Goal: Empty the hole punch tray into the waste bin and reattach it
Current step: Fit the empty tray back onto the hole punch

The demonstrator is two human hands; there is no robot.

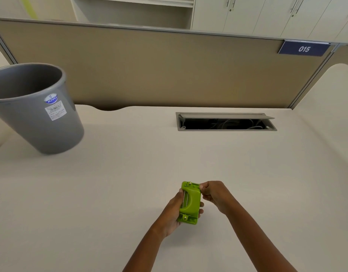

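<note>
Spanning a pale cream desk [130,173], backed by a tan partition [169,71] with a blue "015" sign [304,48]; white cabinets beyond. Open cable hatch [226,121] set into the desktop well ahead of the hands. Left hand [174,211] wrapped around a green hole punch [190,203], held above the desk. Right hand [212,195] pinching its far right corner, fingers curled closed. Grey waste bin [35,114] far forward-left, interior hidden.

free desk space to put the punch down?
Plenty: bare cream desk between the grey plastic waste bin at far left, the open cable hatch at the back and both hands. Only the near centre is taken, where the green hole punch is held.
</note>
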